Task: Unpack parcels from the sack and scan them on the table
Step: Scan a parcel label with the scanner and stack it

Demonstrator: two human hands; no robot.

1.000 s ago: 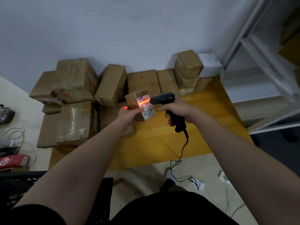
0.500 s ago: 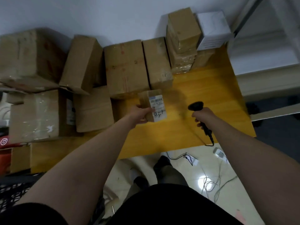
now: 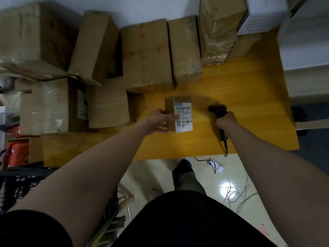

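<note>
1. Left hand grips the small parcel by its left side, thumb curled onto the front, label facing up.
2. Parcel's over the middle of the yellow table, just in front of the row of boxes. Can't tell if it's actually touching the top.
3. Right hand is wrapped round the black scanner handle, just right of the parcel and not touching it.

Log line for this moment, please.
left hand: holds small parcel, label up | right hand: grips scanner | both over table
</note>
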